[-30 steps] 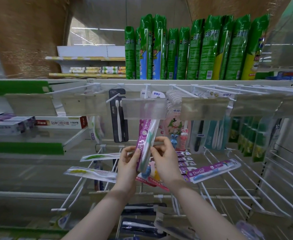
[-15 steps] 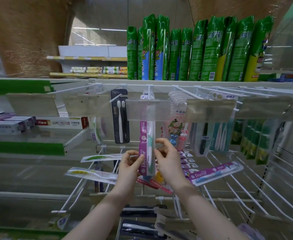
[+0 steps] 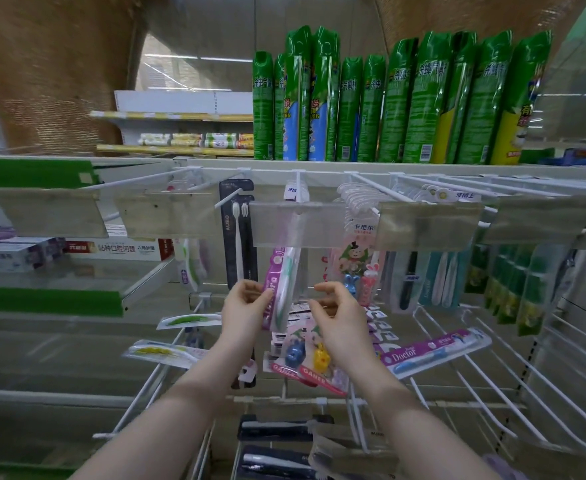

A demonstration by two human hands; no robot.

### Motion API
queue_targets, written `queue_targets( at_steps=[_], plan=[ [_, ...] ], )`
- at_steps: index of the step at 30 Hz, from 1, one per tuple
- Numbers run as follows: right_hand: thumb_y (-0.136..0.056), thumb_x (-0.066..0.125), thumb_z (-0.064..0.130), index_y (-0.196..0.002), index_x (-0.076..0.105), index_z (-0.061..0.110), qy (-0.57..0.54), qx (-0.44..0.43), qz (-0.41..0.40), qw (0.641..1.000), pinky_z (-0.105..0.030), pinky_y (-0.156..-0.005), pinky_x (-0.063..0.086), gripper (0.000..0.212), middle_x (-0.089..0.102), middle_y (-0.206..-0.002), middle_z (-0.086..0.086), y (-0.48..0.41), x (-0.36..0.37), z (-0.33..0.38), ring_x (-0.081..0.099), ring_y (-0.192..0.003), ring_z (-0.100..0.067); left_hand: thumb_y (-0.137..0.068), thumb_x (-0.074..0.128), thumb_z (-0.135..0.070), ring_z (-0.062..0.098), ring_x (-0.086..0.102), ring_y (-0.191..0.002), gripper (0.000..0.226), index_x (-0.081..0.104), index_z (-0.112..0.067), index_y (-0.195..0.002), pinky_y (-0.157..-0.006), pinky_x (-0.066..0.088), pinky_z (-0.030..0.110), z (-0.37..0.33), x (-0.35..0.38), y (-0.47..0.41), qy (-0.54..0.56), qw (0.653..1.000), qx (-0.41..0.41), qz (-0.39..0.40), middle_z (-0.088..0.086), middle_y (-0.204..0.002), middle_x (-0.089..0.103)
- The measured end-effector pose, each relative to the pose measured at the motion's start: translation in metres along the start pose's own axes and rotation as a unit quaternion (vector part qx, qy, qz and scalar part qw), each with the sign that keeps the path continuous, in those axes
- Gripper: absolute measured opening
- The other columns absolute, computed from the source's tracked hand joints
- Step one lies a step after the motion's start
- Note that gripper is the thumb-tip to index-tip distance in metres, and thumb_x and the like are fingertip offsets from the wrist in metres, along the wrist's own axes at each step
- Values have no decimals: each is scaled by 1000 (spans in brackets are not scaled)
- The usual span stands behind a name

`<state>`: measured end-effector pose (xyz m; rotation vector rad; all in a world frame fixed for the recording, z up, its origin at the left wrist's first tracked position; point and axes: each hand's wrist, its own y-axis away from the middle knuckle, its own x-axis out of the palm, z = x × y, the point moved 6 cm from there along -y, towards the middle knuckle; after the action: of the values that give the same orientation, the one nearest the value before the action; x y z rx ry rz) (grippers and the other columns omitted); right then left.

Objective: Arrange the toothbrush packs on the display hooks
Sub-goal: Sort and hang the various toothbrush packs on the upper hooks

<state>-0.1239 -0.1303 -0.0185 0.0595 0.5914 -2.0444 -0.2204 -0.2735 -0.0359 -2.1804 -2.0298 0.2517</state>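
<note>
Purple toothbrush pack [image 3: 280, 289]: hung tilted from the centre display hook [image 3: 298, 188], top hidden behind a clear price-tag strip [image 3: 296, 224].
Left hand [image 3: 246, 306]: at the pack's 9 o'clock, fingers curled, thumb and fingertips touching its lower edge (grip not certain).
Right hand [image 3: 340, 315]: at the pack's 3 o'clock, loosely curled, apart from it, holding nothing.
Green spray cans [image 3: 398, 105]: on the shelf at 12 o'clock.
"Doctor" pack [image 3: 433, 351]: lay across lower hooks at 4 o'clock.
</note>
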Motion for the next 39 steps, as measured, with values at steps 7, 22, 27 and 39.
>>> queue_targets(
  at_steps=[7, 22, 27, 39],
  plan=[
    [-94, 55, 17, -100, 55, 25, 24, 14, 9, 1000, -13, -61, 48, 11, 61, -87, 7, -3, -8, -12, 60, -77, -5, -88, 64, -19, 29, 66, -81, 10, 55, -17, -84, -71, 57, 43, 3, 3, -28, -56, 998, -15, -32, 12, -90, 65],
    [-91, 58, 16, -89, 61, 23, 134, 39, -7, 990, -16, -65, 45, 8, 64, -83, 9, 12, -39, -46, 60, -79, -6, -83, 68, -23, 19, 56, -91, 21, 51, -20, -94, -84, 51, 42, 17, 39, 14, -182, 980, 75, -10, 2, -99, 57],
    [-89, 59, 16, -91, 64, 21, 199, 35, -53, 978, -25, -73, 48, 7, 64, -89, 6, 17, -61, -57, 59, -85, -11, -84, 61, -45, 26, 46, -114, 42, 48, -19, -114, -95, 40, 41, 14, 69, 39, -407, 904, 121, 56, 6, -118, 51],
    [-87, 53, 50, -145, 28, 31, 458, 165, 50, 872, -47, -115, 12, 66, 12, -157, -5, 26, -83, -102, 7, -144, -32, -72, 58, -71, 33, 37, -125, 87, 34, -8, -128, -109, 25, 42, 37, 112, 67, -622, 763, 135, 116, 15, -132, 42]
  ],
)
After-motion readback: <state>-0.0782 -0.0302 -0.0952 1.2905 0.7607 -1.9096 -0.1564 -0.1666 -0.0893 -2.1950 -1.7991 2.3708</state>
